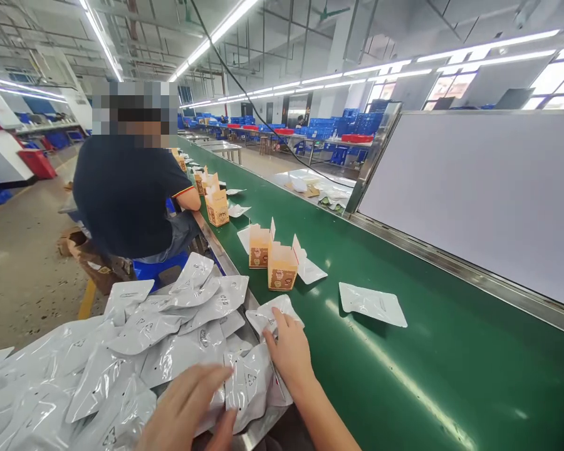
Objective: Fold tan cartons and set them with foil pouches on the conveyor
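My right hand (289, 351) rests on a silver foil pouch (275, 313) at the near edge of the green conveyor belt (404, 376), fingers pressed together on it. My left hand (188, 407) lies at the bottom, fingers stretched over the heap of silver pouches (136, 338) piled on my left. One flat pouch (373, 304) lies alone on the belt. Two small open orange cartons (282, 266) stand upright just beyond, with pouches beside them.
A person in a dark shirt (126, 194) sits at the belt's left side ahead, by more orange cartons (216, 203). A large white panel (479, 194) runs along the belt's far right side. Blue crates (333, 125) are stacked in the background.
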Demonstrator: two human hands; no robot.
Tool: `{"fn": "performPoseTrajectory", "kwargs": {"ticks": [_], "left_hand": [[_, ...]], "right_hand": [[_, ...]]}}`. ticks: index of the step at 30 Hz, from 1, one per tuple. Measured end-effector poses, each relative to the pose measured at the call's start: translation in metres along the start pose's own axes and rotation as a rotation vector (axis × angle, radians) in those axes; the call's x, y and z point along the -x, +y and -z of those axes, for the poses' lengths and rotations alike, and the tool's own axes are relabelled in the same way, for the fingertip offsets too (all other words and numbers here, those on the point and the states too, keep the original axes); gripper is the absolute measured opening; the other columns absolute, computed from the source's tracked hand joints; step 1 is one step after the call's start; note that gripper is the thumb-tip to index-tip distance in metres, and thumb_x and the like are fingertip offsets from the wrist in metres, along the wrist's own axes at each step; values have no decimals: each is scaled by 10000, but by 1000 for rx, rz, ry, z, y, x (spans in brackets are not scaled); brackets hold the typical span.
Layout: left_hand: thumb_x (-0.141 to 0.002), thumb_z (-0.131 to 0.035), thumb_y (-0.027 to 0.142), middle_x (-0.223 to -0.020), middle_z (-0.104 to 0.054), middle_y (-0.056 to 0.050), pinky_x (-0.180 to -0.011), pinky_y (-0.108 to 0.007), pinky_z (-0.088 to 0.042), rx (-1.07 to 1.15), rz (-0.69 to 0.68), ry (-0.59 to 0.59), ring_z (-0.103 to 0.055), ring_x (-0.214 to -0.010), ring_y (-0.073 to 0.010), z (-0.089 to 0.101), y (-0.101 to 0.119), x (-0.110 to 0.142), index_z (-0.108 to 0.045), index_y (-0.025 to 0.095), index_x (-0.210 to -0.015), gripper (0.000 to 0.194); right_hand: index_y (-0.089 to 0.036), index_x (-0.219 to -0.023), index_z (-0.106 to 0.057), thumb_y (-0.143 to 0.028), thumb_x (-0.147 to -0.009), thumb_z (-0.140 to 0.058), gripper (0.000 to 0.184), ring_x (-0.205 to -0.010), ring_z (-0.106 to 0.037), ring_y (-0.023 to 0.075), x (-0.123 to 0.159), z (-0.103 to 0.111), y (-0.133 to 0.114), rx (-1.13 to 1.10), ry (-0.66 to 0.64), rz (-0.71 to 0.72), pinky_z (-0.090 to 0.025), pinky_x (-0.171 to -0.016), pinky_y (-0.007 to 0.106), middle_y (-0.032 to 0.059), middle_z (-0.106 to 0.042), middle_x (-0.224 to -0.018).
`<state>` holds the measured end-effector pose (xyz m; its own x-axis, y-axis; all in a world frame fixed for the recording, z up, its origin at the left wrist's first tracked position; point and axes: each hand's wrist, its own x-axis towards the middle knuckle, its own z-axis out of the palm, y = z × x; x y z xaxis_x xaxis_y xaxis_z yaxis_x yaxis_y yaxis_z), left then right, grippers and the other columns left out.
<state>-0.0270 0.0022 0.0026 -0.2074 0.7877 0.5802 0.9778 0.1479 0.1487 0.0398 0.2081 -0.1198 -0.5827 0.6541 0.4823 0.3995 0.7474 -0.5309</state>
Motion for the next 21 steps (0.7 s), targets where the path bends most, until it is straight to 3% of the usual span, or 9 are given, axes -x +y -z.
{"fn": "performPoseTrajectory", "kwargs": {"ticks": [3, 6, 8, 11, 14, 17, 19, 21], "left_hand": [[-788, -594, 288, -1065, -671, -38, -734, -303, -591, 217, 278, -104, -668, -926, -192, -17, 3, -52, -447, 242, -1233, 471], [-665, -692, 251, -1209, -586, -133, -889, -422, -536, 328, 407, -211, -580, -1117, -269, -47, -6, -117, -388, 167, -1291, 700], [-561, -766, 246, -1348, -457, -181, -1027, -483, -416, 296, 293, -213, -432, -1269, -323, -71, -16, -156, -363, 143, -1315, 861], [-453, -834, 271, -1377, -420, -191, -1107, -531, -269, 188, 148, -257, -314, -1335, -376, -107, -26, -193, -370, 146, -1320, 991], [-435, -834, 235, -1332, -467, -166, -1096, -589, -220, 150, 111, -265, -302, -1333, -409, -132, -22, -204, -399, 199, -1299, 967], [-527, -746, 159, -1259, -510, -153, -1070, -579, -261, 145, 93, -230, -377, -1284, -379, -145, -7, -200, -349, 205, -1323, 891], [-563, -708, 157, -1262, -494, -158, -1071, -593, -248, 151, 92, -188, -370, -1287, -374, -150, 5, -194, -295, 193, -1350, 890], [-583, -699, 166, -1270, -477, -156, -1062, -614, -253, 183, 77, -118, -376, -1281, -372, -153, 16, -187, -243, 193, -1374, 913]], "right_hand": [[-164, -1119, -575, -202, -805, -503, 324, -735, -675, 245, -4, 10, 10, -100, 22, -20, -562, -625, 352, 87, -690, -875], [-175, -987, -619, -230, -762, -560, 239, -659, -680, 195, -6, 44, 30, -181, 27, -62, -573, -595, 288, 48, -708, -815], [-177, -935, -640, -252, -748, -584, 210, -667, -680, 191, -4, 82, 43, -200, 41, -94, -576, -599, 281, 42, -710, -812], [-204, -963, -648, -287, -759, -600, 225, -721, -668, 193, -3, 144, 46, -120, 156, -128, -573, -629, 299, 34, -698, -887], [-238, -977, -644, -233, -785, -615, 195, -786, -634, 187, -17, 185, 26, 75, 470, -7, -550, -684, 309, 31, -655, -973], [-199, -1003, -626, -74, -775, -610, 261, -871, -603, 205, -48, 189, 3, 207, 707, 299, -522, -776, 341, 76, -623, -984], [-160, -984, -616, -17, -784, -559, 252, -890, -580, 222, -70, 177, -3, 248, 698, 440, -508, -792, 368, 107, -619, -950], [-147, -935, -614, -9, -808, -495, 222, -858, -565, 222, -84, 163, 1, 274, 613, 471, -505, -762, 363, 109, -627, -899]]}}
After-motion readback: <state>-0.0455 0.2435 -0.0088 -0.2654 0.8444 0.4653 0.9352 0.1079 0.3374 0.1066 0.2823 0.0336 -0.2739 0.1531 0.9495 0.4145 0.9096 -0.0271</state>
